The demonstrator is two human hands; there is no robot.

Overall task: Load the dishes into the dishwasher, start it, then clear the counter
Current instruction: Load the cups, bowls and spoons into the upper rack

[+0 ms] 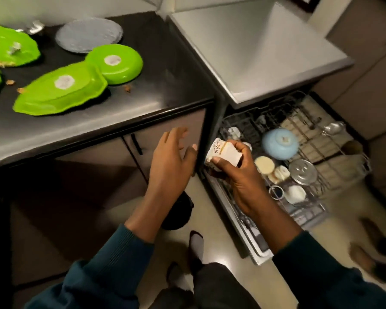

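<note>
Patterned cup (221, 152) grasped in right grip (236, 172), held tilted above left edge of pulled-out dishwasher rack (334, 175). Left grip (172, 157) released, fingers spread, nothing held. Green dishes (60, 90) left upturned on worktop (161, 70).

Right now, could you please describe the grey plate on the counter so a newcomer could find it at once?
Start at the dark counter left of the open dishwasher. Near its back wall lies the grey plate, just behind the round green dish. It is the only pale grey, textured plate among bright green ones.
</note>
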